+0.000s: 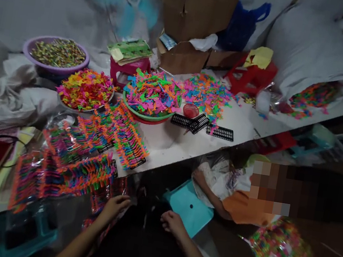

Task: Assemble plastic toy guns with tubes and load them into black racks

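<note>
Two hands hover low before the table (188, 144): left hand (113, 208) touches clear-wrapped packs of colourful clips (63, 172), right hand (172, 223) curled loosely, grip holding nothing visible.

1. No legible text, label, brand, number or sign anywhere in view.
2. Green printed sheets (130, 49) on the pink stool (128, 71): print pattern visible, too blurred to read.
3. Cardboard box (197, 6): no readable marking on its faces.
4. Pale marks on dark fabric at bottom edge: indistinct, unreadable.
</note>
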A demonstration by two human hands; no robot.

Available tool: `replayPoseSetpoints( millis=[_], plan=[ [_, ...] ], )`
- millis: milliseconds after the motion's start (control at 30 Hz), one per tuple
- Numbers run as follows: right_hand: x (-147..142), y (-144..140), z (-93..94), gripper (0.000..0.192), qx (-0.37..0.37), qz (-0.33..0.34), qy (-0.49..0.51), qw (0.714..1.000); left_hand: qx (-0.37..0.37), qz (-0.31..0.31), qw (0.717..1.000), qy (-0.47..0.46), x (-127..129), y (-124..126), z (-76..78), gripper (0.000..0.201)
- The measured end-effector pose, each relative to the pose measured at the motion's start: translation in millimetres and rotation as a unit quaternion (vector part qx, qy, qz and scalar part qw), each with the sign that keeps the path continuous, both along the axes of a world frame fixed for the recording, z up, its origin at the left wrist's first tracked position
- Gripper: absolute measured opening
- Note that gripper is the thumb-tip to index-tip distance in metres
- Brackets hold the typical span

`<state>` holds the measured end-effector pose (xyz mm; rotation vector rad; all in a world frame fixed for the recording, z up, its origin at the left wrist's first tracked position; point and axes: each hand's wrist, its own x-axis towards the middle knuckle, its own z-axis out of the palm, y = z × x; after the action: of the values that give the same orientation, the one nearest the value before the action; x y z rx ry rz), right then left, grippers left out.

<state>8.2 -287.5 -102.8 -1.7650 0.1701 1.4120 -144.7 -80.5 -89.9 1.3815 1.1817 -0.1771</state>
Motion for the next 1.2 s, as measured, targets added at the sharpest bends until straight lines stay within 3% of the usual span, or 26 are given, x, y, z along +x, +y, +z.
replayPoseSetpoints(
  millis=[267, 500, 667, 800, 933, 1067, 1200],
  plan=[
    [40.1, 45.1, 21.9, 0.013, 0.008, 0.054, -0.049, 0.997, -0.038, 0.064, 0.997, -0.009, -14.4, -0.8, -3.5, 0.067],
    [55.7, 92.1, 10.7, 0.011, 0.026, 0.137, -0.083, 0.987, -0.016, 0.106, 0.994, -0.009, -26.5, 16.4, 3.2, 0.061],
    [72.5, 130.9, -4.1, 0.011, 0.037, 0.196, -0.137, 0.97, 0.034, 0.161, 0.986, -0.015, -8.9, 25.4, -8.6, 0.056],
    [76.9, 174.6, -40.0, 0.022, 0.05, 0.221, -0.194, 0.954, 0.115, 0.224, 0.968, -0.001, 27.9, 28.7, -41.3, 0.043],
    [74.1, 213.6, -94.3, 0.034, 0.05, 0.229, -0.229, 0.945, 0.203, 0.277, 0.939, 0.029, 70.6, 36.9, -91.6, 0.032],
    [74.5, 235.2, -140.4, 0.022, 0.053, 0.266, -0.326, 0.906, 0.285, 0.307, 0.905, 0.076, 96.7, 45.2, -140.6, 0.019],
    [84.7, 243.2, -168.7, 0.013, 0.077, 0.324, -0.397, 0.855, 0.372, 0.319, 0.867, 0.085, 101.6, 46.0, -177.1, 0.012]
  ],
)
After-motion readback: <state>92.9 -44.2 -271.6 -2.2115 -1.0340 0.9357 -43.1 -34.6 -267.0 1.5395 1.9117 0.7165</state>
